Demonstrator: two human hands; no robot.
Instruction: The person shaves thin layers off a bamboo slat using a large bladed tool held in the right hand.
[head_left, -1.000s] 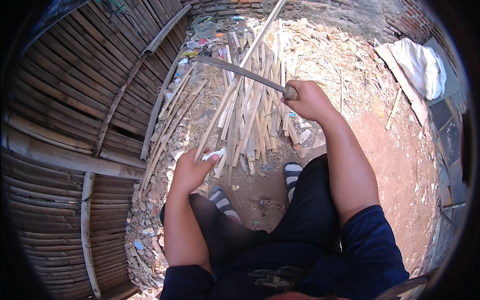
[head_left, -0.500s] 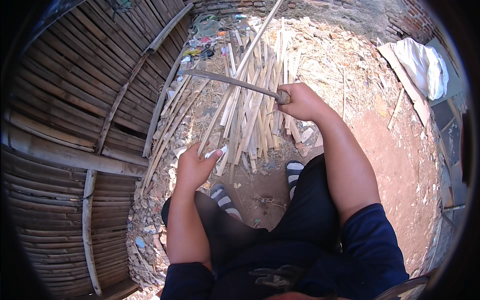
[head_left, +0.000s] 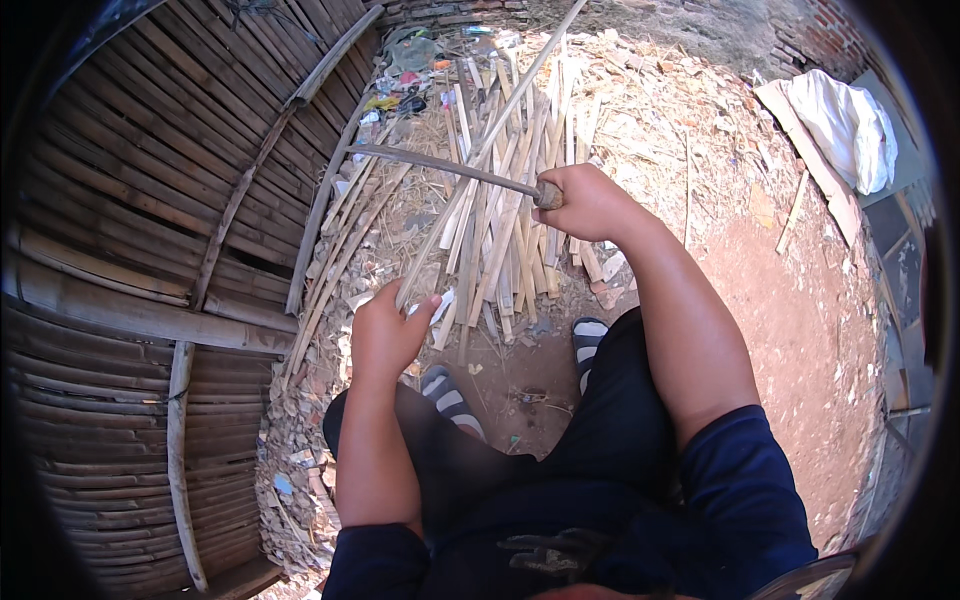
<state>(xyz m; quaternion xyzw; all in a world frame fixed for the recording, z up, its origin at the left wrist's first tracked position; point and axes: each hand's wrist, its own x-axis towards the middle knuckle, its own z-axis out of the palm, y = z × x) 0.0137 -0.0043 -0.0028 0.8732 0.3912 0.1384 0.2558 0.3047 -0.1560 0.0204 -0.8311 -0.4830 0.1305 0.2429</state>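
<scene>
Wrapped around the wooden handle of a machete [head_left: 440,163] is my right hand [head_left: 590,203], its fingers closed. The long, slightly curved blade points left and lies across a long pale wooden strip [head_left: 536,78]; whether the two touch I cannot tell. My left hand [head_left: 385,332] grips the strip's near end, and the strip slants away up to the right. Below the blade and strip is a heap of cut wooden strips [head_left: 510,240] on the ground, beyond my sandalled feet.
A bamboo slat wall [head_left: 130,140] stands close on my left. Rubble and litter cover the ground beside it. At the far right a white sack [head_left: 850,135] rests by a flat board [head_left: 815,170]. A brick wall [head_left: 820,40] closes off the back.
My right hand and the machete have shifted a little to the left along the strip. The strip's far end has moved slightly right; my left hand keeps its grip almost in place.
</scene>
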